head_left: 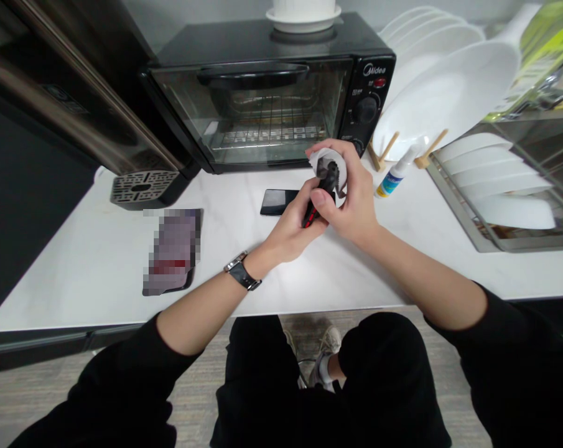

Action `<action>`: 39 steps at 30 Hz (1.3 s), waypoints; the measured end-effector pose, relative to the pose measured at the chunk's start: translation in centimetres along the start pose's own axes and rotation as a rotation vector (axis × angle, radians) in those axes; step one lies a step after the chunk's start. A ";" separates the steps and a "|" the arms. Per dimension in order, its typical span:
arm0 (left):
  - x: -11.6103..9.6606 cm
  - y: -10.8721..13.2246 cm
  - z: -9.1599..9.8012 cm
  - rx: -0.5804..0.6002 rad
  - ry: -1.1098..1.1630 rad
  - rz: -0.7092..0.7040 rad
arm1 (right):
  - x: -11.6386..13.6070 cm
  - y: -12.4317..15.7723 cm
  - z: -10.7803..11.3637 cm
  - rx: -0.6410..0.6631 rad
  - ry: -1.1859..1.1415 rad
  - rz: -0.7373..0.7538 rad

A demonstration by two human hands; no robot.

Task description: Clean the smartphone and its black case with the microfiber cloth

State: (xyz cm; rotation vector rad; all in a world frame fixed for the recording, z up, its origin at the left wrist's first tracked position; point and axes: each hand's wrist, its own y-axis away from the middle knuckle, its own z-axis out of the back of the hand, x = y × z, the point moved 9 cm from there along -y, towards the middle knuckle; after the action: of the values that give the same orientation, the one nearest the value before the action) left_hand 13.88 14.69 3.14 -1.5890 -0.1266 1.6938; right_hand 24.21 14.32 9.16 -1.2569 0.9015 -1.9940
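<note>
My left hand [294, 227] is closed around a black handheld tool [328, 177] with red marks along its handle and a dark, notched upper end; I cannot make out its exact kind. Wrapped partly around that end is a thin white wipe [326, 155], pinched in my right hand [353, 193], whose thumb presses against the tool. Both hands are held together above the counter, in front of the toaster oven. Behind my left hand lies a dark phone [277, 202], partly covered by the hands.
The black toaster oven [262, 118] stands at the back of the white counter [257, 280]. A small spray bottle [393, 179] is to the right, beside white plates [449, 93] and a dish basket [468, 224]. Left are a blurred-out device [173, 252] and a dispenser's drip tray [144, 188].
</note>
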 end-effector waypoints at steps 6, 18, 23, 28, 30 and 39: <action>-0.2 0.0 0.1 -0.019 0.003 0.109 | 2.3 0.0 0.4 -0.025 -0.017 0.125; -0.5 -0.1 -0.1 -0.009 0.002 0.073 | 3.7 0.6 0.7 -0.057 0.071 0.286; 0.2 0.1 0.1 -0.025 0.034 0.124 | 0.4 -0.1 0.2 -0.018 -0.012 0.045; 0.2 0.1 0.1 -0.014 0.105 0.157 | -1.1 0.6 -1.0 0.025 -0.053 -0.067; 0.3 0.1 0.1 0.006 0.154 0.179 | -1.2 0.8 -1.1 0.010 -0.088 -0.059; 2.9 0.2 1.2 -0.200 0.440 0.396 | -4.2 0.6 0.2 -0.127 -0.069 -0.188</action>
State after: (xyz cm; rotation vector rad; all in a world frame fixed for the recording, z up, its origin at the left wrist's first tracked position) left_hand 13.01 16.78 0.95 -2.2134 0.2655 1.6043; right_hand 26.03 17.20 6.63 -1.5226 0.9178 -2.0488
